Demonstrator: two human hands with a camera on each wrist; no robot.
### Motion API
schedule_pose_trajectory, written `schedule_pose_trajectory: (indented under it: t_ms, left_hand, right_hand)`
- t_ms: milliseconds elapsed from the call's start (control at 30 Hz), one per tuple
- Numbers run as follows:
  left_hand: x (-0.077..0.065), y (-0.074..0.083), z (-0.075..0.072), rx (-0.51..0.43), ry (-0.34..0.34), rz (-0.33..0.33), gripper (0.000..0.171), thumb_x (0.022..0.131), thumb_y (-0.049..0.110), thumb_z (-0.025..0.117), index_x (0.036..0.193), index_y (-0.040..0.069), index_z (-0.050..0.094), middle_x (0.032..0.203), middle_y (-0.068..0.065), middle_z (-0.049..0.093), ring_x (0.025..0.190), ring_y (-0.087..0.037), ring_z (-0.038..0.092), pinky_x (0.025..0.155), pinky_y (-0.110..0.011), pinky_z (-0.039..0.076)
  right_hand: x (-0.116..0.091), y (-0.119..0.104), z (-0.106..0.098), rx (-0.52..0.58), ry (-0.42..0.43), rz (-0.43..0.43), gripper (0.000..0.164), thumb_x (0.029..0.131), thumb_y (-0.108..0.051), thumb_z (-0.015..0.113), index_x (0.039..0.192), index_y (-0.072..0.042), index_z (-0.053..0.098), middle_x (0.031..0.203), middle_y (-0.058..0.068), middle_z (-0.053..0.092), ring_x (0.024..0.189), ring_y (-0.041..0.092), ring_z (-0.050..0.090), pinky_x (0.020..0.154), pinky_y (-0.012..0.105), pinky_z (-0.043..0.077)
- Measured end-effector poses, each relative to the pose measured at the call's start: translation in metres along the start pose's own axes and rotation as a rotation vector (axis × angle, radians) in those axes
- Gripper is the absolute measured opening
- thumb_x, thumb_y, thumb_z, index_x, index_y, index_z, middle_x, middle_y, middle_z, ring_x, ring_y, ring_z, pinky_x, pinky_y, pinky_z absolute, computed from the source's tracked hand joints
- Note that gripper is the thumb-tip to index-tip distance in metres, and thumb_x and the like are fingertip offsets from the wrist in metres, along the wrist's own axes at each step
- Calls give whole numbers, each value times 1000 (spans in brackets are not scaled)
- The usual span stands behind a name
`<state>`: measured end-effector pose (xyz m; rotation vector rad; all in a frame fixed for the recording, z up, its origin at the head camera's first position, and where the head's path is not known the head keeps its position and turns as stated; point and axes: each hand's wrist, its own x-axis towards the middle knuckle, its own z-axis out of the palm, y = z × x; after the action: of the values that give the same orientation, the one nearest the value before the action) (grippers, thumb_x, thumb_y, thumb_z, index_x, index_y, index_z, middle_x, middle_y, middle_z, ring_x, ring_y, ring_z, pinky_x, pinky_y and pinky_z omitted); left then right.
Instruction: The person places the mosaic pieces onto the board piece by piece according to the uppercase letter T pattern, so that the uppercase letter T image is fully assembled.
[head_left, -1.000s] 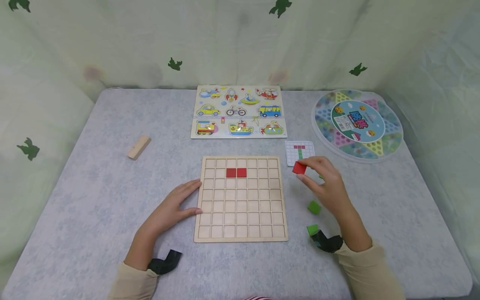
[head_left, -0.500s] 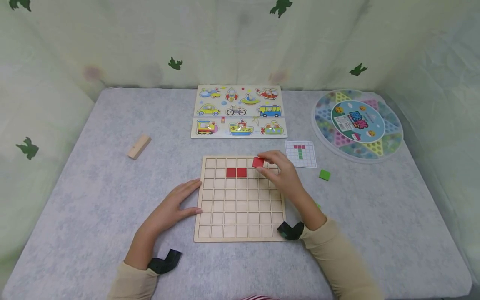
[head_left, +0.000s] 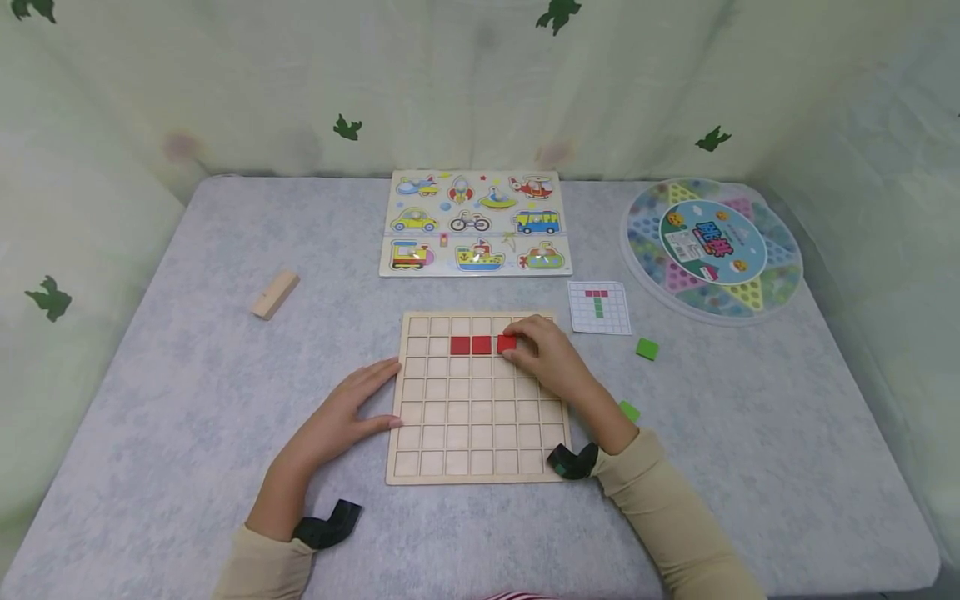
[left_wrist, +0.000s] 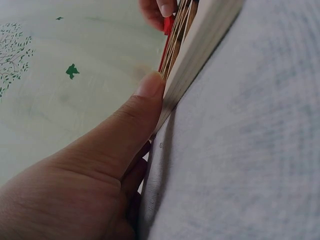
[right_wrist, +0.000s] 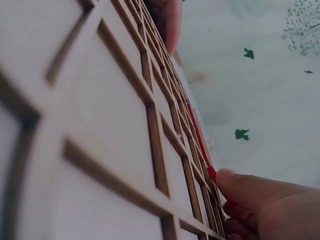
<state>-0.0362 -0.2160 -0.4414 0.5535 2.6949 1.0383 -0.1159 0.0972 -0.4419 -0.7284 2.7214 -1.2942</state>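
Note:
A wooden grid board [head_left: 459,414] lies in front of me, with two red square tiles [head_left: 471,345] side by side in its second row. My right hand [head_left: 551,358] pinches a third red tile [head_left: 507,343] between thumb and fingers, just right of those two. In the right wrist view the thumb [right_wrist: 250,187] presses on the red tile's edge at the grid. My left hand [head_left: 348,417] rests against the board's left edge, fingers and thumb extended and spread. The left wrist view has that thumb [left_wrist: 125,120] touching the board's side [left_wrist: 200,50].
Green tiles [head_left: 647,349] lie to the right of the board. A pattern card [head_left: 617,317] with red and green squares sits beyond its right corner. Farther back are a vehicle puzzle [head_left: 480,221] and a round game board [head_left: 712,250]. A wooden block [head_left: 275,294] lies at left.
My right hand has carried the red tile leftward from beside the card, over the board, and down to the second row beside the other red tiles. My left hand has stayed put.

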Motion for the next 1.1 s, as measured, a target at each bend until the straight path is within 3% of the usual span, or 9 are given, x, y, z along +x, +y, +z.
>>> schedule_pose_trajectory:
  t_ms: [433,700,900,1100]
  left_hand:
    - [1,-2,1,0,5,8,78,77,42,68,140,10,34,142,-8,31,129,-29,26,102,-48,23]
    - [0,-2,1,3,3,-8,78,77,43,67,140,11,34,142,-8,31,129,-29,25,102,-48,22]
    - [0,-1,1,-2,3,-3,78,77,43,67,140,11,34,142,-8,31,129,-29,25,102,-48,22]
    - [0,-1,1,-4,4,-3,77,77,42,67,140,11,34,142,-8,31,129,-29,25,102,-48,22]
  right_hand:
    - [1,1,1,-21,-13,5,21,82,-9,63,103,-7,63,104,5,55,99,18,47,84,33,40]
    - [0,-4,-2,13,-75,59,29,83,-17,66,110,-8,61,112,6,51,106,21,44,89,36,39]
    - [-6,-14,-19,89,-100,107,48,87,-27,62,128,-9,47,127,6,44,113,20,42,94,38,37]
    - [-18,-27,-49,54,11,-10,55,84,-19,66,132,-8,43,130,7,45,116,21,41,95,41,36]
